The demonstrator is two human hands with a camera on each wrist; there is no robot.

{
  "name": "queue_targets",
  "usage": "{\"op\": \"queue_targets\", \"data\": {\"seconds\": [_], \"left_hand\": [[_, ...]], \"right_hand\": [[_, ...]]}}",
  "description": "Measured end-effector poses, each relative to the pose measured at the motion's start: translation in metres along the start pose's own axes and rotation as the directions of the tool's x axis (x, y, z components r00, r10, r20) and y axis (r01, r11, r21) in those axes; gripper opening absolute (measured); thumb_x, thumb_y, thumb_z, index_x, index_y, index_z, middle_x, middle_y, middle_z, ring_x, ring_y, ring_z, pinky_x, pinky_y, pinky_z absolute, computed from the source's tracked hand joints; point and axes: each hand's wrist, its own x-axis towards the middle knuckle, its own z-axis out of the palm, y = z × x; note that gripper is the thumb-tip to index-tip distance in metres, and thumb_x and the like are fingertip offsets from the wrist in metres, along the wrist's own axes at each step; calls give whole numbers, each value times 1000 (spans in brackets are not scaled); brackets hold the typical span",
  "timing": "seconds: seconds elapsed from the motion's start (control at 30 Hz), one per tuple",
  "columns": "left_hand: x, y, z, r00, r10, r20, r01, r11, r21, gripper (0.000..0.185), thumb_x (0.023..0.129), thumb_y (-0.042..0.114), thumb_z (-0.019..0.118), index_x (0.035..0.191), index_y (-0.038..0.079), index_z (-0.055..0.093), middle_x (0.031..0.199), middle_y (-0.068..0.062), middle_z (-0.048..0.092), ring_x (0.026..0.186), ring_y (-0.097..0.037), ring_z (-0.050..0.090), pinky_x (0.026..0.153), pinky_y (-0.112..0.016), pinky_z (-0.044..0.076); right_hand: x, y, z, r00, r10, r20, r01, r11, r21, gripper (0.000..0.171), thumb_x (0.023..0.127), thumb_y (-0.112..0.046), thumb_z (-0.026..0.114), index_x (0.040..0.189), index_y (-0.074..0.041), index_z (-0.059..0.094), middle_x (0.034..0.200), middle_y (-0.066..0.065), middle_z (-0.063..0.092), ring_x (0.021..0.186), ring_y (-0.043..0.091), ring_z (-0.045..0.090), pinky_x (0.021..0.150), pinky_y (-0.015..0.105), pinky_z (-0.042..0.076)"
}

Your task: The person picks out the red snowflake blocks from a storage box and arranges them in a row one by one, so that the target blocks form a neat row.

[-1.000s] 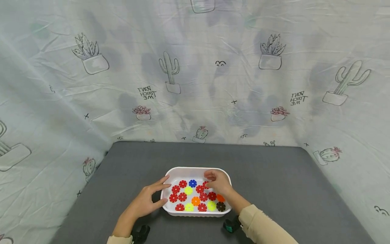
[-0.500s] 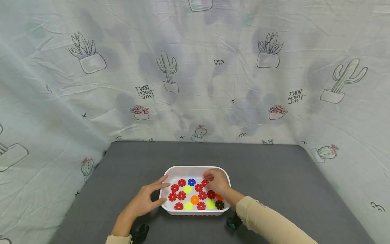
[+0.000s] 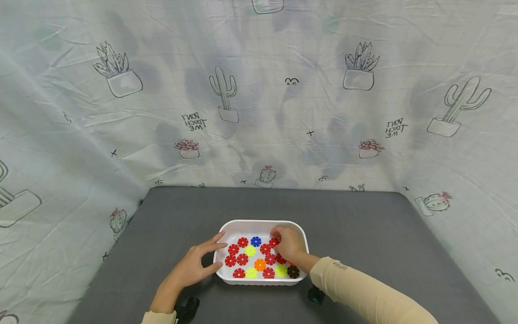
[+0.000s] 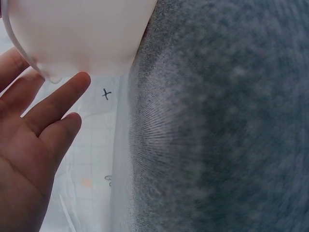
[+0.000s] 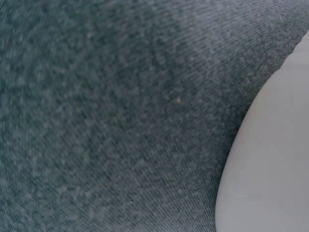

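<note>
A person stood at a grey felt-covered table [image 3: 364,234] hung round with cactus-print cloth. Near the front edge sat a shallow white plastic tray [image 3: 259,225] filled with small flat flower-shaped discs, mostly red, with some yellow-green, one orange [image 3: 260,264], one blue [image 3: 256,241] and one dark brown [image 3: 293,271].

The left hand [image 3: 190,267] rested against the tray's left wall, fingers straight and slightly spread; the wrist view showed the fingertips [image 4: 72,84] touching the white wall from outside. The right hand [image 3: 288,243] reached into the tray's far right corner, its fingers curled down over a red disc [image 3: 274,242]. It looked like a pinch, though the hand hid the fingertips.

The discs looked light, thin and stiff, likely smooth plastic lying flat on the tray floor, so hard to lift from above. Their notched rims seemed the best hold: nip an edge between thumb and forefinger, or slide a disc to the wall and tip it up. The tray looked light enough to skid, so the steadying hand made sense.
</note>
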Motion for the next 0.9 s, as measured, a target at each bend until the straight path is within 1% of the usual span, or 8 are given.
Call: {"op": "queue_targets", "data": {"seconds": [0.17, 0.3, 0.43, 0.57, 0.7, 0.83, 0.9], "left_hand": [[0, 1, 0, 1000, -1, 0, 1, 1000, 4, 43, 79, 29, 65, 121, 18, 58, 141, 2, 38, 123, -21, 44, 93, -50, 40], [0, 2, -1, 1000, -13, 5, 13, 1000, 2, 43, 80, 29, 64, 121, 18, 58, 141, 2, 38, 123, -21, 44, 93, -50, 40], [0, 2, 0, 1000, -9, 1, 9, 1000, -4, 43, 80, 30, 65, 120, 18, 58, 141, 2, 39, 122, -22, 45, 93, -50, 40], [0, 1, 1, 1000, -1, -2, 1, 1000, 0, 42, 80, 28, 65, 120, 18, 58, 141, 1, 39, 122, -22, 45, 92, -50, 41], [-1, 2, 1, 1000, -6, 2, 6, 1000, 13, 42, 79, 28, 65, 120, 18, 58, 141, 1, 38, 123, -22, 44, 92, -51, 41], [-1, 2, 1, 1000, -11, 5, 11, 1000, 24, 42, 80, 30, 64, 120, 18, 58, 141, 2, 38, 122, -22, 45, 92, -50, 41], [-1, 3, 1, 1000, -16, 6, 16, 1000, 20, 42, 80, 30, 64, 120, 18, 58, 141, 2, 38, 122, -22, 45, 92, -50, 41]], "right_hand": [[-2, -2, 0, 1000, -11, -10, 11, 1000, -23, 33, 70, 1, 71, 100, -11, 62, 93, 2, 63, 83, 16, 55, 83, 33, 50], [-4, -3, 1, 1000, -10, 2, 10, 999, -52, 35, 69, 1, 71, 100, -11, 61, 94, 1, 61, 83, 16, 54, 85, 34, 49], [-4, -3, 3, 1000, -25, 13, 26, 997, -75, 35, 68, -1, 72, 99, -11, 59, 93, 1, 58, 82, 15, 51, 85, 33, 49], [-6, -4, 3, 999, -43, 10, 44, 996, -79, 32, 69, -2, 72, 97, -11, 58, 92, 1, 54, 82, 14, 49, 85, 33, 49], [-9, -4, 4, 998, -59, -7, 59, 995, -85, 29, 70, -3, 72, 94, -12, 59, 94, 1, 51, 83, 13, 49, 85, 33, 49], [-10, -4, 5, 998, -64, -24, 62, 995, -82, 28, 70, -5, 73, 95, -12, 62, 97, 2, 52, 86, 14, 51, 86, 34, 49], [-10, -4, 4, 998, -64, -29, 62, 996, -62, 29, 70, -6, 73, 97, -11, 63, 99, 3, 54, 88, 16, 52, 87, 36, 48]]}}
